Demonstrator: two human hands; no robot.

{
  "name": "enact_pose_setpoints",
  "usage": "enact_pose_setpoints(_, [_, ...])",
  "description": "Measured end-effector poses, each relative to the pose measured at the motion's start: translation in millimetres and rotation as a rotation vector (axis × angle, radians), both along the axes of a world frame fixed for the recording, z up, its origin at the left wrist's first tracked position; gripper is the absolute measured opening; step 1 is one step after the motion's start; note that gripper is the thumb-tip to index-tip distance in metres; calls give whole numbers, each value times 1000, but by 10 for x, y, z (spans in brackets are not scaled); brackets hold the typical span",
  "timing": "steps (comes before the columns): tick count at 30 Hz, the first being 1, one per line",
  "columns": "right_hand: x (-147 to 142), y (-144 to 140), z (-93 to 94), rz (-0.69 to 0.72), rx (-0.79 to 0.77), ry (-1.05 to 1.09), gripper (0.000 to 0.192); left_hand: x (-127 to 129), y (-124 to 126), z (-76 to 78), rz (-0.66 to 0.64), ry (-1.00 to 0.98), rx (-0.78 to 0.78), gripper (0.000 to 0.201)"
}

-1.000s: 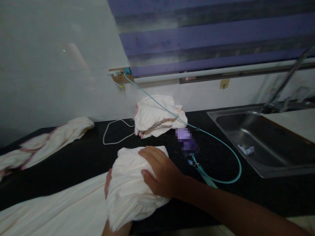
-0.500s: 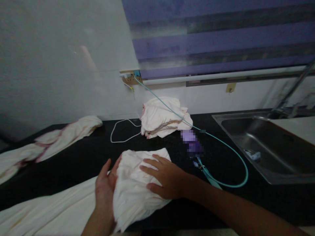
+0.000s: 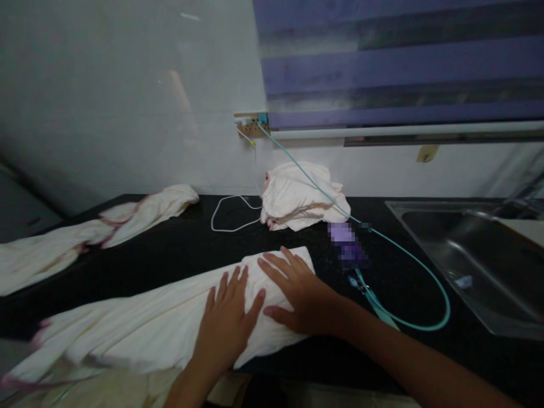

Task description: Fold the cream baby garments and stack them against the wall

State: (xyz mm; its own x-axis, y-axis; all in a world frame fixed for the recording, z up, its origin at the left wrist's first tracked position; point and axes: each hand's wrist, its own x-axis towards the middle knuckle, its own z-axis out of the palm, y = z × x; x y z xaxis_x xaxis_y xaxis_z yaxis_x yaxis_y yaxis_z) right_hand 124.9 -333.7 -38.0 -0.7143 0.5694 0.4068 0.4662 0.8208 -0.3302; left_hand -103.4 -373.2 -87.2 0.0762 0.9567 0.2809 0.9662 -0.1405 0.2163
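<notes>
White cloth (image 3: 153, 323) is stretched along the front of the black counter (image 3: 208, 260), right end folded over, with the right hand (image 3: 304, 294) lying flat on the folded bit and the left hand (image 3: 225, 317) flat at its edge, fingers spread, neither one gripping. Behind it there's a crumpled bundle (image 3: 297, 195) by the wall, a twisted cloth (image 3: 148, 215) off left, and a sink (image 3: 446, 238) over on the right.

A: Kitchen or lab?

B: Kitchen, prob. Has a steel sink (image 3: 429, 238) set in a black worktop (image 3: 187, 255), w/ part of a tap (image 3: 527, 182) at far R.

A: And behind?

B: Shows a pale, shiny wall (image 3: 127, 102) w/ power sockets (image 3: 255, 129), a small hook (image 3: 426, 157) on a yellowish plate (image 3: 431, 149), plus a purple-&-grey striped blind (image 3: 314, 73).

A: Home or biz?

B: Can't tell for sure.
</notes>
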Motion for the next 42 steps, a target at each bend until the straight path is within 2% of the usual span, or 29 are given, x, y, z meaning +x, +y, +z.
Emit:
enact_pose_setpoints(3, [-13,30,-14,-95,-3,-2,71,125,195,62,-53,95,-46,75])
enact_pose_setpoints(8, [29,95,-46,-265,-30,-77,65,326,505,143,-183,117,-90,73])
enact_pose_setpoints(15, [21,125,-46,-494,62,-41,55,440,627,114,-236,74,-82,71])
enact_pose_setpoints(17, [24,139,-70,-505,50,-47,53,423,640,103,-242,-4,-69,73])
enact_pose_setpoints(20, [60,170,-140,-452,9,-100,52,381,600,107,-237,-112,44,75])
enact_pose_setpoints(23, [122,209,-217,-397,15,-149,56,322,426,125,-141,-44,114,73])
enact_pose_setpoints(28, [218,280,-249,-311,24,-219,68,89,78,146,17,96,-11,64])
enact_pose_setpoints(31, [258,306,-217,-268,12,-251,70,-150,49,154,45,135,-91,64])
enact_pose_setpoints(35, [295,319,-176,-227,15,-267,71,-519,222,153,-94,161,-126,63])
enact_pose_setpoints(38, [305,318,-170,-220,10,-278,72,-796,438,169,-223,134,-86,63])
enact_pose_setpoints(42, [297,304,-180,-247,-2,-287,72,-1124,713,220,-281,105,-33,62])
